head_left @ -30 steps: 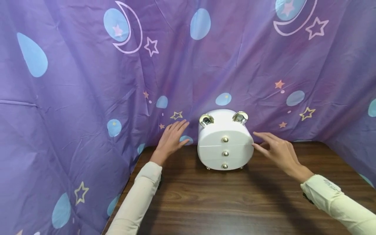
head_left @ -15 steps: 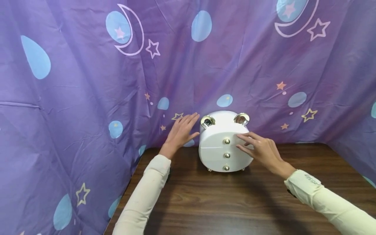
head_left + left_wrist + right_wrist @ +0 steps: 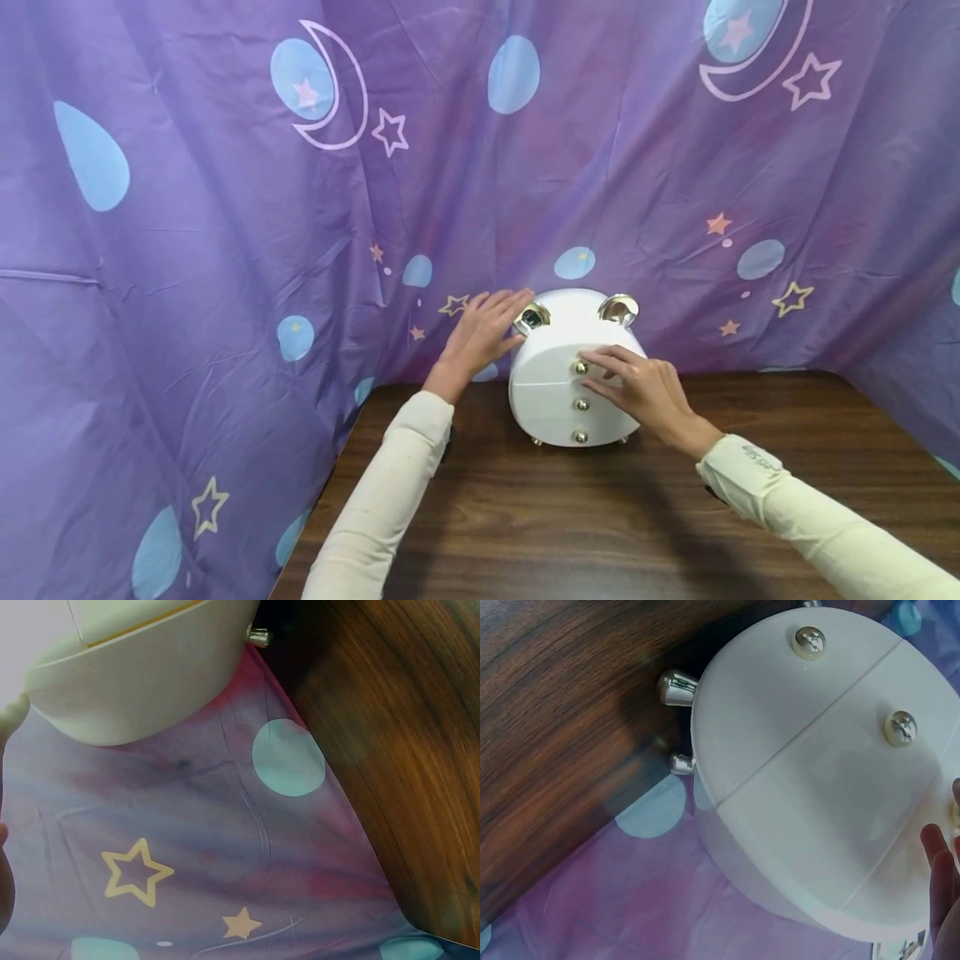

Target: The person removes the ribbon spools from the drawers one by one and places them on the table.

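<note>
A small white drawer box (image 3: 547,408) with a rounded front, two gold ear-like rings and three gold knobs stands on the wooden table. My right hand (image 3: 637,387) is in front of it, index finger and thumb spread to either side of the top knob (image 3: 581,367). In the right wrist view, fingertips (image 3: 934,838) show near that knob at the right edge. My left hand (image 3: 483,333) reaches to the box's upper left, straight fingers overlapping the left gold ear (image 3: 534,317). In the left wrist view a fingertip (image 3: 13,714) meets the white shell.
The brown wooden table (image 3: 525,525) spreads out in front of the box. Behind it and to the left hangs a purple curtain (image 3: 450,192) with moons and stars. Short metallic feet (image 3: 678,688) hold the box off the tabletop.
My right hand has moved left from the box's right side to the top knob. My left hand has moved right, to the left ear. The drawers look unmoved.
</note>
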### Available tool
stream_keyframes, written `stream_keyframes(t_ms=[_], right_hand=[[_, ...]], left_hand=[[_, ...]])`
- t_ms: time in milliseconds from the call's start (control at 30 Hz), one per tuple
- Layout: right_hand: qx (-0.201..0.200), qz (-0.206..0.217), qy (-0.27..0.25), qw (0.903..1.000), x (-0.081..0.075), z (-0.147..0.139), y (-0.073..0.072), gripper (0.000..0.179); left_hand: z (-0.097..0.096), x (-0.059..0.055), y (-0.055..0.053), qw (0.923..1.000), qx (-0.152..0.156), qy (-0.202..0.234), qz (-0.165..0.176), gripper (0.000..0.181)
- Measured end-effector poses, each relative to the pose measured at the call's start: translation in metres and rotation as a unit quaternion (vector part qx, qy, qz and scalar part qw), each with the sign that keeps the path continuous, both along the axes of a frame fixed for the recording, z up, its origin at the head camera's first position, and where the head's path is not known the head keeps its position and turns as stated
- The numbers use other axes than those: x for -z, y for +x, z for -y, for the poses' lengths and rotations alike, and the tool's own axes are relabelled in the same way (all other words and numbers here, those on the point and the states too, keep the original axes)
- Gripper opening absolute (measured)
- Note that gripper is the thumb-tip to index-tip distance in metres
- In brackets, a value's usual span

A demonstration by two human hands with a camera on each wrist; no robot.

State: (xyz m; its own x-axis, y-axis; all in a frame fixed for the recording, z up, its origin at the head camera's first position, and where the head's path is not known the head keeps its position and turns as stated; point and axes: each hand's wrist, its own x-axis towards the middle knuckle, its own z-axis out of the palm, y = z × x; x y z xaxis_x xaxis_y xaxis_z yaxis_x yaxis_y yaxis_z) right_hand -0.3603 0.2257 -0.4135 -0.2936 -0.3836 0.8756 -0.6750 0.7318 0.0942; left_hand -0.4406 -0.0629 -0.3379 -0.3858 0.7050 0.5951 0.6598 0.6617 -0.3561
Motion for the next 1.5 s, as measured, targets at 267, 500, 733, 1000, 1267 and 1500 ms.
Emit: stream_keyframes(t_ms=[267,500,733,1000,1267,1500], right_hand=[[0.017,0.002,-0.001,0.9999,0.005,0.002,0.001,0.048],[0.025,-0.019,0.010,0.9994,0.005,0.005,-0.004,0.039],[0.031,-0.022,0.016,0.9991,0.004,0.004,-0.003,0.038],[0.013,-0.018,0.018,0.9996,0.004,0.005,0.006,0.042],[0.010,-0.023,0.025,0.9994,0.003,0.004,0.019,0.040],[-0.001,-0.020,0.030,0.9993,0.002,0.004,0.030,0.037]], left_hand=[[-0.005,0.001,0.001,0.9997,0.018,0.012,-0.010,0.072],[-0.004,-0.001,-0.001,0.9991,0.027,0.029,0.014,0.071],[-0.005,-0.004,-0.002,0.9987,0.040,0.026,0.018,0.070],[-0.003,-0.004,-0.002,0.9989,0.037,0.023,0.016,0.070],[-0.001,-0.004,-0.002,0.9982,0.046,0.028,0.028,0.072],[-0.001,-0.007,-0.001,0.9980,0.042,0.027,0.037,0.070]])
